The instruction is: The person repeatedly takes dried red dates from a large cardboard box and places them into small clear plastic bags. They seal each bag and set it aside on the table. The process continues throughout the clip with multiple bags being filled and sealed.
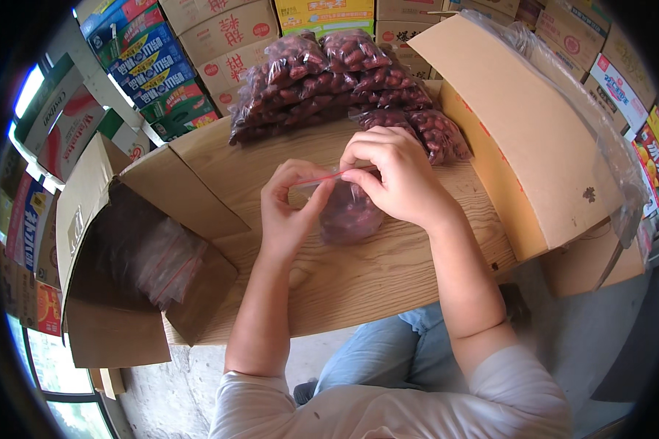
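Over the wooden table, a clear zip bag point(350, 218) with some dark red dates in it stands between my hands. A red strip runs along its top edge. My left hand point(291, 203) pinches the left end of that edge between thumb and fingers. At the right end, my right hand point(395, 172) has thumb and forefinger closed on the same strip. Behind my hands, filled bags of red dates point(329, 77) are piled at the far side of the table. Two more filled bags lie just beyond my right hand, partly hidden by it.
An open cardboard box point(117, 322) at the left holds a stack of flat, clear zip bags point(172, 271) with red strips. A large open carton point(520, 139) with a plastic liner stands at the right. Stacked cartons point(223, 58) line the back and left of the wooden table point(300, 296).
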Tool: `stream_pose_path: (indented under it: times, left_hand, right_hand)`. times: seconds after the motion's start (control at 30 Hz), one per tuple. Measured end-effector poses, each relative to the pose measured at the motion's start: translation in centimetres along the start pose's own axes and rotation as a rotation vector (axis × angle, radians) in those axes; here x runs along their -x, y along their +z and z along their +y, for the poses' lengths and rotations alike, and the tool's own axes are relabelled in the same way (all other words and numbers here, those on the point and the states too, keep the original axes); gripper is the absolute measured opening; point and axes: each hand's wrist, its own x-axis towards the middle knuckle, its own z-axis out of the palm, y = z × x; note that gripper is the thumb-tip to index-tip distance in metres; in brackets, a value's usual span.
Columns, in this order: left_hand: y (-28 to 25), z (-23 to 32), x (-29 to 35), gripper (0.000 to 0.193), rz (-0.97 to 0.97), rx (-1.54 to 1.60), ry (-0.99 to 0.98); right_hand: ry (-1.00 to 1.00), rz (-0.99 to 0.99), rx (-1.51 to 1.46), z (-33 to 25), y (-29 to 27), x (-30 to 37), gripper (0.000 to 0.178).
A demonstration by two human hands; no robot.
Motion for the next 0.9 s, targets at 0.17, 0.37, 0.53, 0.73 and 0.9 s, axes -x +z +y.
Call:
stream_pose_path:
  times: [0.17, 0.37, 0.53, 0.73, 0.9]
  left_hand:
    - [0.1, 0.1, 0.0, 0.006, 0.013, -0.019, 0.053]
    - [0.0, 0.1, 0.1, 0.005, 0.027, -0.061, 0.065]
    - [0.2, 0.4, 0.1, 0.004, 0.049, -0.049, 0.063]
    - [0.2, 0.2, 0.0, 0.005, 0.048, -0.055, 0.07]
    - [0.1, 0.1, 0.0, 0.005, 0.06, -0.049, 0.063]
  right_hand:
    - [-0.02, 0.075, -0.019, -0.5, 0.3, 0.1, 0.013]
    - [-0.024, 0.012, 0.027, -0.6, 0.4, -0.2, 0.014]
    - [-0.077, 0.111, 0.039, -0.1, 0.0, 0.1, 0.012]
    - [-0.011, 0.023, 0.118, 0.0, -0.1, 0.1, 0.014]
    - [-0.001, 0.028, 0.076, 0.5, -0.8, 0.3, 0.014]
